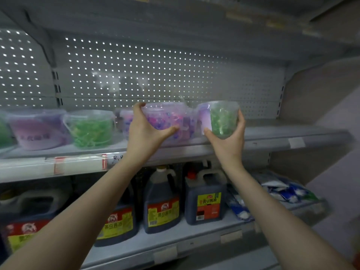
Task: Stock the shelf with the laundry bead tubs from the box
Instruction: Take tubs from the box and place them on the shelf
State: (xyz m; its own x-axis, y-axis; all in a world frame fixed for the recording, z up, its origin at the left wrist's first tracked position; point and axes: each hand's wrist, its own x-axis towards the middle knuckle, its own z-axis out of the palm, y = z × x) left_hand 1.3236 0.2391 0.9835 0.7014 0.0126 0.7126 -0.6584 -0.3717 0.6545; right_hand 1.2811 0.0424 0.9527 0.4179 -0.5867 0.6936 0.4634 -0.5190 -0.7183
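Note:
Both my arms reach up to the upper shelf (pixel 272 137). My left hand (pixel 145 131) grips a clear tub of purple beads (pixel 167 117) that stands on the shelf, fingers on its left side and thumb across its front. My right hand (pixel 228 139) holds a clear tub of green beads (pixel 222 117) from below and the right, at the shelf's front edge just right of the purple one. Further left on the same shelf stand a green-bead tub (pixel 90 129) and a purple tub (pixel 37 129). Another purple tub (pixel 126 119) sits behind my left hand. The box is out of view.
The shelf to the right of the green tub is bare up to the side wall (pixel 315 90). A perforated back panel (pixel 155 75) closes the rear. On the shelf below stand dark soy sauce jugs (pixel 204 199) and blue-white bags (pixel 282 191).

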